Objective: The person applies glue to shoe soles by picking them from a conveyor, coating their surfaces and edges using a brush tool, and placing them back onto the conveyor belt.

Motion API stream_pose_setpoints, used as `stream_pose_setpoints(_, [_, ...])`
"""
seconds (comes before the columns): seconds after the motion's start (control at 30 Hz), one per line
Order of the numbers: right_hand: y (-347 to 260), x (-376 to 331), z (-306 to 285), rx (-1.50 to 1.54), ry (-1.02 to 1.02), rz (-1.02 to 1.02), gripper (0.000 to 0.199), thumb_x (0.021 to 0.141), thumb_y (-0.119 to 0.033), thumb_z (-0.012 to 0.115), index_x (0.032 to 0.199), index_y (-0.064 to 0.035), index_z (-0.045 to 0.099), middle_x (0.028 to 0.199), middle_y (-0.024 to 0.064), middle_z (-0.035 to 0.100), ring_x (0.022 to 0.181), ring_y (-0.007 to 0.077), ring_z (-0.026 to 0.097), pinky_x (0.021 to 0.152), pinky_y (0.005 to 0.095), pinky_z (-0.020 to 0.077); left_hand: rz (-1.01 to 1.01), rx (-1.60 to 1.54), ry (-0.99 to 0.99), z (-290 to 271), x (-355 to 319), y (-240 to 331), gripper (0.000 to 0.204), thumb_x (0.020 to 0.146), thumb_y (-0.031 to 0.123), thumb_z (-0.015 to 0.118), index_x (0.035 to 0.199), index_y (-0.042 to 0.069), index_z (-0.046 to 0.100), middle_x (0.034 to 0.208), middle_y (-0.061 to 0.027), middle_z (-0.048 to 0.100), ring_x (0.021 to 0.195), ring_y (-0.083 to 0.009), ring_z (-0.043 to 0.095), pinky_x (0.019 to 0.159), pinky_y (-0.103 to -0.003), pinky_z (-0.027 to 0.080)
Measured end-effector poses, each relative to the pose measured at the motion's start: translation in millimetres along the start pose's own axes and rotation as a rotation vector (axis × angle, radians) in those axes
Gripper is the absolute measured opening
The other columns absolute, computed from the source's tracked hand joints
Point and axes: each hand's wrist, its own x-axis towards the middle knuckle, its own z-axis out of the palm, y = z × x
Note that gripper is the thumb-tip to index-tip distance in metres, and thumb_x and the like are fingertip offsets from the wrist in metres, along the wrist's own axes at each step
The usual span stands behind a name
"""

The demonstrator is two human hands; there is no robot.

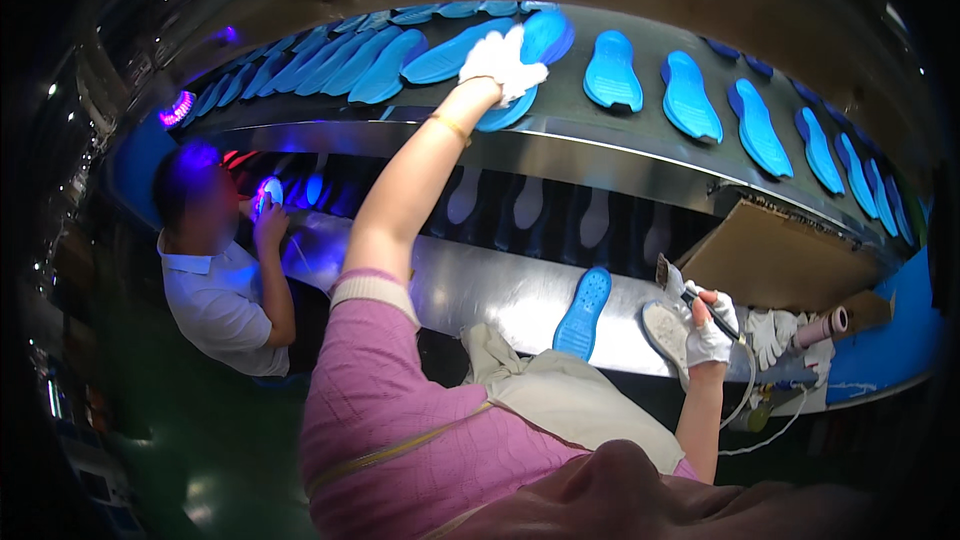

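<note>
My left hand (505, 65), in a white glove, reaches up to the raised conveyor belt. Its fingers and thumb lie around the middle of a blue shoe sole (549, 37), covering part of it. The underside of the grip is hidden. Low on the right, my right hand (708, 328) wears a white glove with bare fingertips showing. It is closed on the dark handle of a brush-like tool (692, 298) with a pale cable. Beside that hand rests a greyish-white, rounded flat piece (664, 328). Another blue sole (583, 312) lies on the metal ledge before me.
Rows of blue soles (690, 98) lie along the dark belt (640, 50). A cardboard sheet (770, 255) leans at the right, near spare white gloves (772, 335) and a pinkish roll (820, 328). At the left, a co-worker (215, 285) handles a sole under purple light.
</note>
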Motion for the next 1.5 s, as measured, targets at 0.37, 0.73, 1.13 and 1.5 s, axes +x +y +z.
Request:
stream_pose_setpoints(0.37, [19, -9, -53, -0.084, 0.153, -0.052, 0.017, 0.082, -0.002, 0.068, 0.098, -0.0039, 0.061, 0.097, 0.0062, 0.064, 0.088, 0.0151, 0.061, 0.08, 0.0263, 0.0472, 0.133, -0.145, 0.073, -61, -23, -132, 0.059, 0.088, 0.049, 0.056, 0.129, 0.007, 0.054, 0.133, -0.0151, 0.051, 0.125, -0.03, 0.047, 0.107, -0.038, 0.035])
stream_pose_setpoints(0.73, [24, 21, 28, -0.099, -0.15, 0.048, 0.02, 0.08, 0.009, 0.066, 0.094, -0.0024, 0.06, 0.106, 0.0176, 0.065, 0.08, 0.0172, 0.065, 0.073, 0.0279, 0.0527, 0.049, -0.279, 0.497, -66, -125, -224, 0.029, 0.077, 0.014, 0.077, 0.101, 0.002, 0.066, 0.103, -0.0099, 0.065, 0.099, -0.0187, 0.06, 0.088, -0.03, 0.047])
stream_pose_setpoints(1.13, [34, 18, 33, -0.126, -0.291, 0.184, 0.022, 0.079, 0.012, 0.065, 0.094, -0.003, 0.059, 0.103, 0.0168, 0.065, 0.081, 0.0174, 0.066, 0.077, 0.0293, 0.0552, 0.236, -2.092, -0.091, -62, -204, -52, 0.047, 0.101, 0.041, 0.033, 0.061, 0.018, 0.042, 0.075, -0.0113, 0.049, 0.065, -0.0153, 0.04, 0.057, -0.025, 0.034])
stream_pose_setpoints(1.5, [40, 11, 78, -0.261, -0.326, 0.083, 0.018, 0.078, 0.0, 0.072, 0.086, -0.0049, 0.057, 0.078, 0.0054, 0.065, 0.07, 0.0102, 0.062, 0.065, 0.0248, 0.0505, -0.731, -2.524, -0.593, 98, -279, 59, 0.093, 0.08, 0.082, 0.029, 0.136, 0.009, 0.041, 0.13, -0.0213, 0.05, 0.116, -0.0373, 0.054, 0.095, -0.05, 0.048])
